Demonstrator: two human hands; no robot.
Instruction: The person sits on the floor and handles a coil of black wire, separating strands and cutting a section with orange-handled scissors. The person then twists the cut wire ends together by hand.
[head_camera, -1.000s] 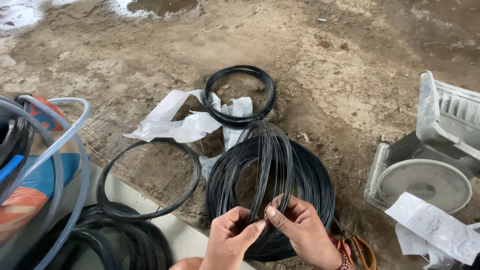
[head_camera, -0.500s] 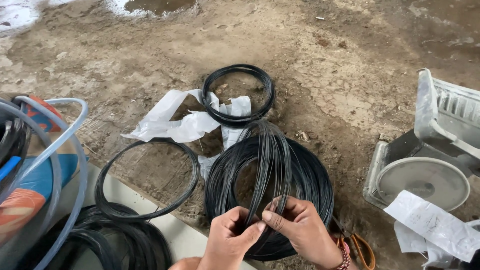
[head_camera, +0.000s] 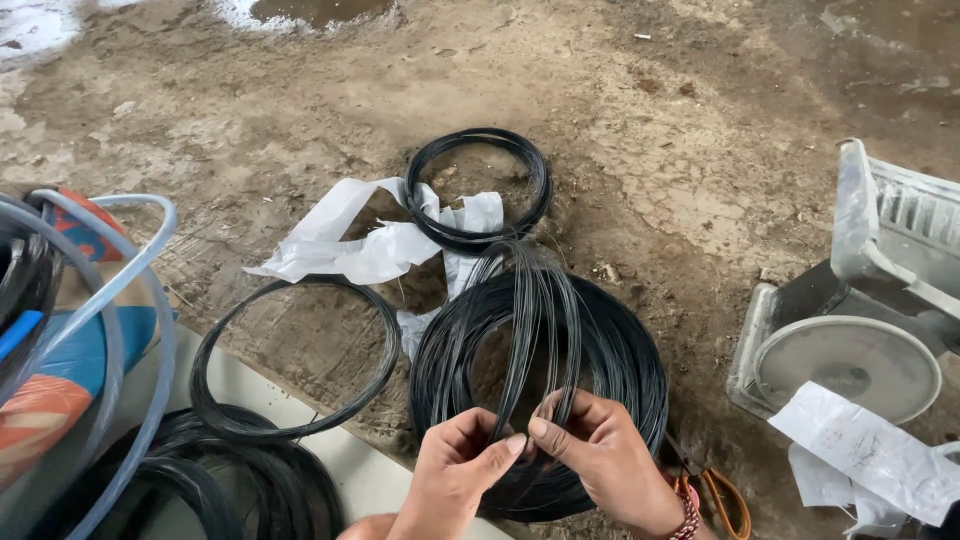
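A large coil of thin black wire (head_camera: 620, 350) lies on the dirt ground in front of me. A bundle of its strands (head_camera: 535, 310) is lifted up across the coil toward me. My left hand (head_camera: 455, 475) and my right hand (head_camera: 600, 460) meet at the coil's near side, both pinching these lifted strands between thumb and fingers. A beaded bracelet sits on my right wrist.
A smaller black wire coil (head_camera: 480, 185) lies farther away on torn white paper (head_camera: 370, 245). A thin wire ring (head_camera: 295, 355) and more dark coils (head_camera: 230, 480) sit at the left, beside clear tubing (head_camera: 140, 330). Orange-handled scissors (head_camera: 725, 500) and a grey weighing scale (head_camera: 850, 350) lie at the right.
Both hands have stayed on the lifted strands, with only small finger shifts. The coil and other things have not moved.
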